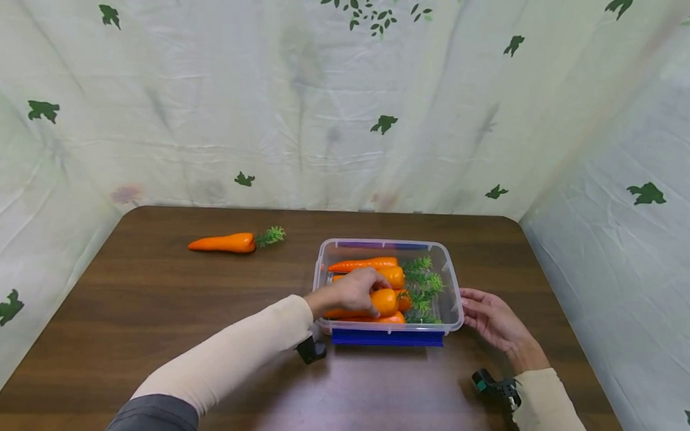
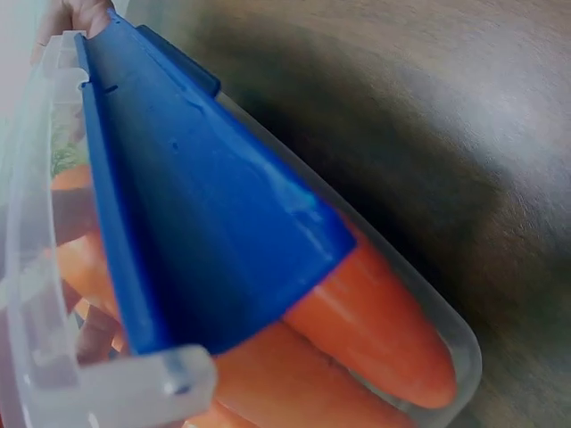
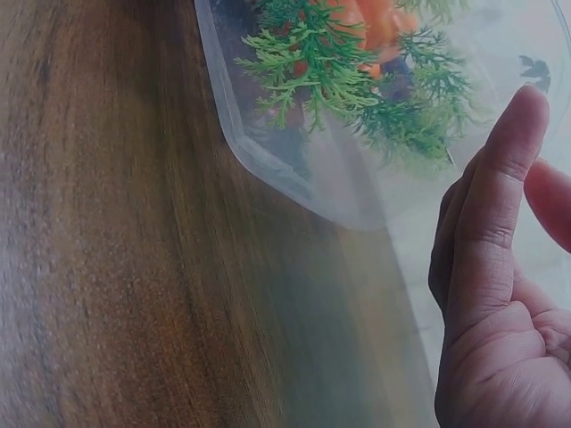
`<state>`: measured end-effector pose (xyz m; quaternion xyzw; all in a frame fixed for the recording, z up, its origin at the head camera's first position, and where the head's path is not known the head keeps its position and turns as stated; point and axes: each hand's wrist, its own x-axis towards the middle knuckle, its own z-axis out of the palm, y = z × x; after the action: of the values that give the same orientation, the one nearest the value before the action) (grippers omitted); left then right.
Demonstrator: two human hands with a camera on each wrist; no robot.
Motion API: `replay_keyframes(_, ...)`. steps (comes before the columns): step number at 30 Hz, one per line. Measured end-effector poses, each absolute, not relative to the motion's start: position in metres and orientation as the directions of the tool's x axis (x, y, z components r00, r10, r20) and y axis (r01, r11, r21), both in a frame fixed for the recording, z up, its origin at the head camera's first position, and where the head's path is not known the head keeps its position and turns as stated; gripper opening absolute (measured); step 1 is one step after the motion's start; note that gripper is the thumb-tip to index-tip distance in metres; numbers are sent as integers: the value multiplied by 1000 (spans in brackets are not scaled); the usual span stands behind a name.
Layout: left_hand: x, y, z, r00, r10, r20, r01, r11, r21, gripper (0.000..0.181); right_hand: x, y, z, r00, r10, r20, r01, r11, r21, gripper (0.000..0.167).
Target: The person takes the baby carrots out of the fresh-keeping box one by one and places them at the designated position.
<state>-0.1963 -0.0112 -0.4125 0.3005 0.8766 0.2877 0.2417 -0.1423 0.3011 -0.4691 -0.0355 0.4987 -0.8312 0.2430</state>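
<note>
A clear plastic container [image 1: 453,289] with a blue side latch flap [image 1: 386,337] stands on the table. Several orange carrots [image 1: 372,264] with green leafy tops [image 1: 425,285] lie inside it, tips to the left. My left hand [image 1: 356,291] reaches in over the near left side and grips a carrot [image 1: 384,302] near its thick end. Beside the container's right wall is my right hand [image 1: 494,319], its fingers extended; in the right wrist view [image 3: 491,267] they hold nothing. Whether its fingertips touch the wall, I cannot tell. Parts of the gripped carrot are hidden by the left hand.
Another carrot [image 1: 224,242] with a leafy top lies at the back left of the brown wooden table [image 1: 176,298]. Behind the table hangs a pale curtain [image 1: 324,145] with green leaf prints, and similar cloth encloses both sides.
</note>
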Motion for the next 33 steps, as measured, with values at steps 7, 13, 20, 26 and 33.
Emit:
replay_keyframes(7, -196, -17, -411, -698, 676, -236, 398, 640, 657, 50, -142, 301, -468, -875, -448, -183, 371, -378, -848, 31)
replay_keyframes(13, -197, -21, -410, -683, 695, -224, 415, 622, 664, 52, -142, 299, -467, -872, -452, -186, 376, -377, -847, 31)
replay_keyframes(20, -198, -20, -400, -683, 704, -198, 402, 587, 703, 55, -141, 301, -465, -876, -435, -210, 384, -366, -847, 30)
replay_keyframes(26, -198, -21, -386, -700, 704, -120, 422, 543, 726, 56, -139, 301, -468, -879, -431, -203, 377, -371, -849, 30)
replay_keyframes(33, -196, -25, -361, -704, 710, -21, 415, 435, 799, 51, -142, 300, -471, -882, -445, -155, 350, -398, -848, 34)
